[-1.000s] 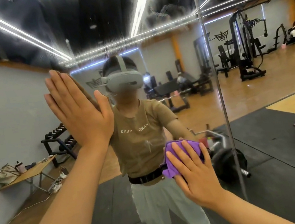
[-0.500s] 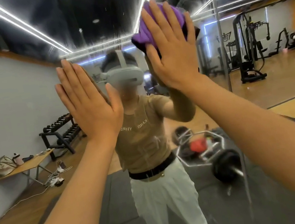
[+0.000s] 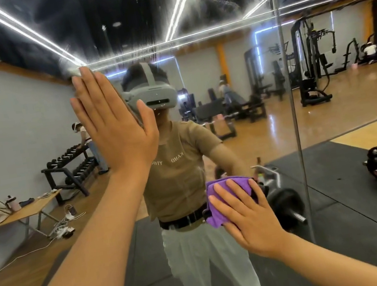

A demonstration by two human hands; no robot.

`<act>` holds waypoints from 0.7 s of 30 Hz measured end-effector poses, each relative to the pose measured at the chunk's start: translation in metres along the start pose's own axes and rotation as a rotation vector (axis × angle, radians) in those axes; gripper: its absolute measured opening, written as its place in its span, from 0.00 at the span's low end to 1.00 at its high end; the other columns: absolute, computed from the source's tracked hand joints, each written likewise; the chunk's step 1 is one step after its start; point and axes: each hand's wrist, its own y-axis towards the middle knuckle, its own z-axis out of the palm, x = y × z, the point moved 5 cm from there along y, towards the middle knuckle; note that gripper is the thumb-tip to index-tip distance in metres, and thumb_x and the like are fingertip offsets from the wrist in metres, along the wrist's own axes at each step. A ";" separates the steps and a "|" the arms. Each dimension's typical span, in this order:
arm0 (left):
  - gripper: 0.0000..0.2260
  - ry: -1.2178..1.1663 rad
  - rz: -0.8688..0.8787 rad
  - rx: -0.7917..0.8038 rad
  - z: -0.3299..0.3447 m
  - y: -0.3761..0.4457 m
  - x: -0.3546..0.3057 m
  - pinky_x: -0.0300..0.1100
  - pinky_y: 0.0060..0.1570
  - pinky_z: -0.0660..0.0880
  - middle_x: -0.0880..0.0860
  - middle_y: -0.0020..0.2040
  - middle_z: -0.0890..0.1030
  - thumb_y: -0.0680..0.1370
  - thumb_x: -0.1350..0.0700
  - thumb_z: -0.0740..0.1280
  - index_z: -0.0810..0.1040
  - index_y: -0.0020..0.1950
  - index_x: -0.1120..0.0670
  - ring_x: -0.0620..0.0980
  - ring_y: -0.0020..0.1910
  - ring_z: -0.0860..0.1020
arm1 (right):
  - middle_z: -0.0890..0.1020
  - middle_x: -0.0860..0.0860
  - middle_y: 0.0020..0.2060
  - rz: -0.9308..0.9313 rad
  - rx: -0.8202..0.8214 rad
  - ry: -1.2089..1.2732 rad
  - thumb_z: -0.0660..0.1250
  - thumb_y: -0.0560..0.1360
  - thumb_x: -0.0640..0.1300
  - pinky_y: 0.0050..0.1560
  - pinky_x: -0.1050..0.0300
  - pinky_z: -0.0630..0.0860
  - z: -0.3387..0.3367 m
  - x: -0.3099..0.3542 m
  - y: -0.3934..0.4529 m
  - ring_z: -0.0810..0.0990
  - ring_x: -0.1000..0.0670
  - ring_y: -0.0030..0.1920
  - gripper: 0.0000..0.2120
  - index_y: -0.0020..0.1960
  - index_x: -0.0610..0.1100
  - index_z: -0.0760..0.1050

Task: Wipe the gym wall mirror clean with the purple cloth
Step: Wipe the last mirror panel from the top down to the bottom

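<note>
The purple cloth (image 3: 227,187) is pressed flat to the wall mirror (image 3: 336,168) under the right hand (image 3: 247,215), fingers straight. Streaked glass lies above it. The left hand (image 3: 112,128) is braced open-palmed, holding nothing.

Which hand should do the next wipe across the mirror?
The right hand: it already presses the purple cloth flat against the mirror. The left hand has no cloth and only rests flat on the glass, higher up.

The cloth (image 3: 229,187) is plain purple; the reflected person wears a tan shirt (image 3: 182,169), white trousers (image 3: 202,260), black belt (image 3: 183,220).
</note>
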 end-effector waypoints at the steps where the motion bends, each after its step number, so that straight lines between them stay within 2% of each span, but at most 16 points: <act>1: 0.31 0.002 0.003 -0.001 0.000 0.000 0.000 0.59 0.79 0.48 0.67 0.80 0.56 0.83 0.50 0.57 0.55 0.80 0.67 0.65 0.80 0.54 | 0.52 0.54 0.83 -0.075 0.012 -0.007 0.57 0.82 0.53 0.81 0.43 0.42 -0.002 -0.004 0.006 0.52 0.49 0.82 0.32 0.83 0.52 0.52; 3: 0.31 0.001 0.008 0.001 0.001 0.000 0.000 0.60 0.79 0.49 0.67 0.80 0.56 0.83 0.51 0.57 0.55 0.80 0.68 0.66 0.80 0.54 | 0.55 0.53 0.82 -0.236 0.035 0.004 0.57 0.82 0.54 0.80 0.43 0.43 -0.013 -0.015 0.033 0.54 0.49 0.82 0.30 0.82 0.52 0.56; 5: 0.31 -0.007 0.009 -0.003 0.001 -0.001 0.000 0.59 0.79 0.48 0.67 0.80 0.56 0.83 0.51 0.57 0.55 0.80 0.68 0.66 0.80 0.54 | 0.59 0.51 0.81 -0.306 -0.013 0.018 0.55 0.82 0.53 0.80 0.43 0.44 -0.034 -0.036 0.086 0.56 0.48 0.81 0.27 0.80 0.51 0.61; 8: 0.31 -0.013 0.009 -0.007 0.001 -0.001 0.000 0.58 0.79 0.47 0.67 0.80 0.56 0.83 0.51 0.57 0.55 0.79 0.68 0.66 0.80 0.54 | 0.66 0.47 0.78 -0.169 -0.183 -0.011 0.57 0.80 0.52 0.78 0.42 0.47 -0.072 -0.075 0.190 0.62 0.45 0.79 0.28 0.79 0.48 0.65; 12: 0.31 -0.028 0.037 0.020 0.000 0.000 0.005 0.56 0.79 0.46 0.67 0.80 0.56 0.83 0.51 0.58 0.54 0.80 0.67 0.65 0.80 0.54 | 0.65 0.45 0.79 0.102 -0.328 0.008 0.55 0.83 0.51 0.78 0.41 0.48 -0.098 -0.101 0.267 0.61 0.43 0.79 0.26 0.79 0.45 0.64; 14: 0.30 -0.047 0.078 0.062 -0.003 -0.002 0.013 0.54 0.79 0.47 0.65 0.81 0.55 0.83 0.51 0.58 0.54 0.81 0.65 0.63 0.80 0.53 | 0.64 0.45 0.79 0.172 -0.361 0.016 0.55 0.84 0.50 0.79 0.40 0.48 -0.092 -0.092 0.255 0.60 0.43 0.80 0.25 0.80 0.45 0.63; 16: 0.30 -0.066 0.125 0.096 -0.007 -0.001 0.021 0.53 0.80 0.47 0.63 0.81 0.55 0.84 0.51 0.57 0.53 0.81 0.63 0.60 0.81 0.52 | 0.62 0.45 0.80 0.174 -0.326 0.049 0.55 0.84 0.50 0.79 0.42 0.44 -0.076 -0.070 0.217 0.57 0.43 0.81 0.26 0.80 0.45 0.62; 21: 0.30 -0.106 0.166 0.153 -0.011 0.000 0.029 0.51 0.80 0.46 0.61 0.82 0.53 0.84 0.51 0.58 0.53 0.82 0.62 0.57 0.81 0.50 | 0.56 0.51 0.82 0.007 -0.086 0.072 0.59 0.81 0.50 0.80 0.40 0.44 -0.017 0.011 0.056 0.54 0.46 0.82 0.30 0.82 0.51 0.57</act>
